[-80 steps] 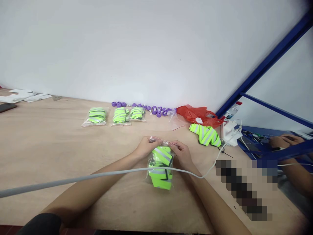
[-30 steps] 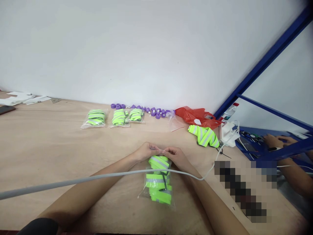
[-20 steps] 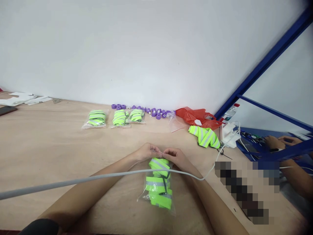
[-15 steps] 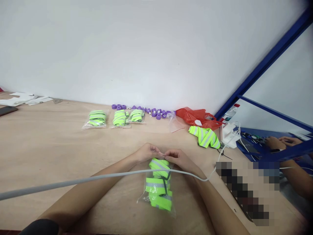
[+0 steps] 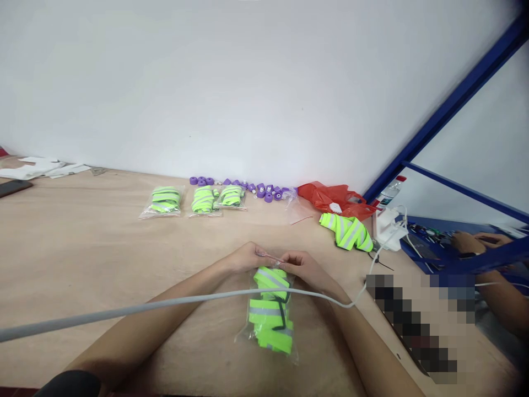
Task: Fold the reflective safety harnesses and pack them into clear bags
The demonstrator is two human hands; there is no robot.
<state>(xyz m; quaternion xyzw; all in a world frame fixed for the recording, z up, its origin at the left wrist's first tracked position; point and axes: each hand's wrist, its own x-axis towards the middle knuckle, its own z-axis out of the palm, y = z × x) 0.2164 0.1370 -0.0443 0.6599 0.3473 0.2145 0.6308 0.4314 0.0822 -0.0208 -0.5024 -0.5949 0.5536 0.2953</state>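
Observation:
A clear plastic bag (image 5: 268, 314) stuffed with neon-green reflective straps lies on the wooden table (image 5: 82, 253) just in front of me. My left hand (image 5: 247, 257) and my right hand (image 5: 300, 266) meet at the bag's far top edge. Each pinches that edge with closed fingers, the fingertips almost touching. A grey cable (image 5: 124, 311) runs across my forearms and over the bag.
Three filled bags of green straps (image 5: 165, 199) (image 5: 203, 200) (image 5: 231, 196) lie in a row further back. Behind them are purple rollers (image 5: 264, 190), a red plastic bag (image 5: 336, 198), a loose green strap (image 5: 347, 231) and an empty clear bag (image 5: 298, 208). Another person's hands (image 5: 475, 242) work at the right, beyond a blue frame (image 5: 454, 94).
The bag was held upright off the table 2.7 s ago; now it lies flat. My hands have drawn together along its top edge and stay pinched there.

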